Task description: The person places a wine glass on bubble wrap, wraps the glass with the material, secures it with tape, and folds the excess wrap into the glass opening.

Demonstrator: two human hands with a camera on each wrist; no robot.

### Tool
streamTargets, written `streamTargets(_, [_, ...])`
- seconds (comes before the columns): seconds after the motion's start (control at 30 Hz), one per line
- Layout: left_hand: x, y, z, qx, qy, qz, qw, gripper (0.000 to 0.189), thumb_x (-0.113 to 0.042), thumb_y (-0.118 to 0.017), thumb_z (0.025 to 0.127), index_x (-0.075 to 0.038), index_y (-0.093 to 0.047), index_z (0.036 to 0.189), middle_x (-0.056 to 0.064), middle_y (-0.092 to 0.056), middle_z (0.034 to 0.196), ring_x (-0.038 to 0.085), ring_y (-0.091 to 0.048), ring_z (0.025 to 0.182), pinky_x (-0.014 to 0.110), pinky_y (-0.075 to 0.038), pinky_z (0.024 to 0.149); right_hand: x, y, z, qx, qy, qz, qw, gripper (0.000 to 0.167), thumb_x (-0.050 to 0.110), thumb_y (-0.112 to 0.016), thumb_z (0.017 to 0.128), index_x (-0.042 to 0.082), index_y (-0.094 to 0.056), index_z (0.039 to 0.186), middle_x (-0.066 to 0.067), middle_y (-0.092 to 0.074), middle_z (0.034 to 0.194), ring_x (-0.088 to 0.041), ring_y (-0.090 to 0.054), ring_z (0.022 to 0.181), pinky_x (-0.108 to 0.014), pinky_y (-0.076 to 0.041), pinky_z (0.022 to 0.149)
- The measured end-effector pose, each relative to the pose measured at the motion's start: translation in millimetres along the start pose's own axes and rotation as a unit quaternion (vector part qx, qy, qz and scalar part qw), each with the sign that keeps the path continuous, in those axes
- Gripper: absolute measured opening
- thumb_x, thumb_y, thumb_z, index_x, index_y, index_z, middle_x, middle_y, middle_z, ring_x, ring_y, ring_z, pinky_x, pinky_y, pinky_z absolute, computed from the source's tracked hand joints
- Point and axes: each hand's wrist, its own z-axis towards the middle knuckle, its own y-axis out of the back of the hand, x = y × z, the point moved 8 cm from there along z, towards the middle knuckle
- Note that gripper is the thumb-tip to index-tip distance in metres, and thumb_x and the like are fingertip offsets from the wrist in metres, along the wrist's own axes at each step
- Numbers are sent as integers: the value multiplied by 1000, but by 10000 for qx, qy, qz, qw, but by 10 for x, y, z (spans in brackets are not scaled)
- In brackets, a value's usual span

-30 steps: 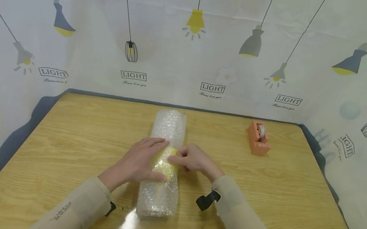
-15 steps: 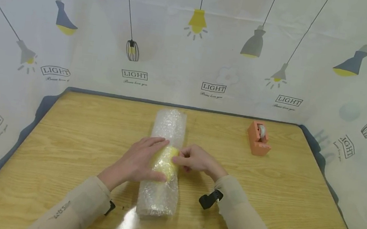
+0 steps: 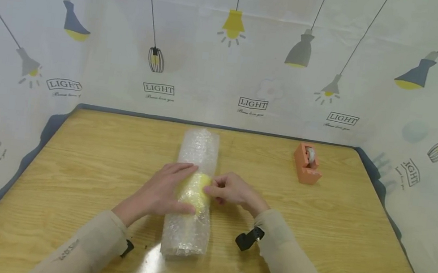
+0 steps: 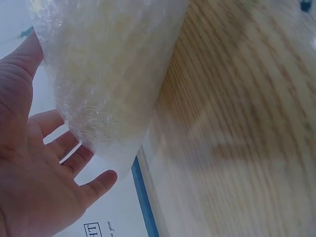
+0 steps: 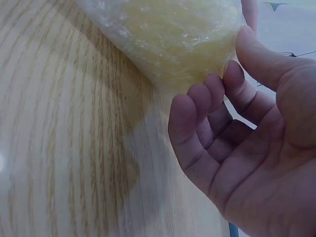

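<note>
A long bundle of clear bubble wrap [image 3: 187, 236] lies lengthwise on the table, with something yellow [image 3: 196, 192] showing through its middle. What the yellow thing is cannot be made out through the wrap. My left hand [image 3: 158, 188] rests on the bundle's left side, thumb and fingers spread and fairly straight; in the left wrist view, the fingertips touch the bubble wrap [image 4: 113, 74]. On the other side, my right hand [image 3: 235, 190] pinches the wrap's right edge between thumb and forefinger. The right wrist view has its other fingers [image 5: 185, 118] curled beside the wrap.
An orange tape dispenser [image 3: 308, 164] with a roll of tape stands at the back right of the wooden table [image 3: 333, 239]. Behind the table hangs a pale cloth [image 3: 197, 44] printed with lamps. A black strap [image 3: 248, 239] sits at my right wrist.
My right thumb has slid slightly right, from over the yellow part to the wrap's edge. The left hand keeps its place on the bundle. The head view has shifted a little.
</note>
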Motion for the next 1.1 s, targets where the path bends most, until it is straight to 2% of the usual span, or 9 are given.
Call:
streamTargets(0.23, [27, 18, -8, 66, 6, -373, 9993, 110, -55, -87, 76, -10, -34, 161, 14, -34, 165, 42, -30, 150, 65, -32, 117, 25, -3, -2, -84, -93, 11, 9999, 40, 28, -70, 100, 6, -56, 69, 0, -56, 61, -13, -52, 58, -23, -41, 55])
streamTargets(0.4, [80, 14, 14, 49, 77, -559, 9984, 96, -49, -82, 85, -11, -36, 161, 15, -34, 164, 42, -31, 149, 66, -33, 116, 13, -6, 14, -109, -110, -47, 9999, 41, 28, -69, 100, 6, -56, 69, 0, -56, 61, -13, -52, 59, -24, -41, 56])
streamTargets(0.53, [93, 32, 25, -160, -11, -705, 9974, 78, -39, -75, 95, -10, -41, 158, 16, -39, 162, 44, -35, 146, 67, -34, 115, 29, -12, 2, -132, -193, -61, 9997, 41, 29, -69, 101, 6, -56, 69, 0, -56, 62, -13, -53, 60, -25, -43, 58])
streamTargets(0.73, [106, 40, 31, -595, -64, -865, 9945, 61, -34, -68, 100, -8, -50, 153, 16, -47, 156, 43, -42, 141, 66, -36, 114, 15, -10, -14, -233, -398, -126, 9989, 40, 31, -70, 100, 7, -58, 71, -1, -58, 63, -13, -53, 60, -25, -42, 58])
streamTargets(0.97, [134, 46, 37, -861, 88, -1072, 9905, 53, -31, -69, 100, -10, -56, 148, 13, -52, 152, 41, -43, 140, 66, -38, 113, -45, 15, -12, -531, -804, -153, 9952, 31, 34, -75, 96, 7, -65, 87, -6, -64, 77, -17, -61, 68, -30, -51, 65])
streamTargets(1.1, [157, 53, 39, -954, 147, -1060, 9897, 54, -30, -72, 98, -9, -57, 147, 13, -53, 152, 41, -44, 141, 65, -36, 115, -67, 19, -18, -637, -981, -53, 9931, 35, 35, -77, 94, 4, -64, 102, -10, -66, 91, -21, -66, 76, -33, -57, 70])
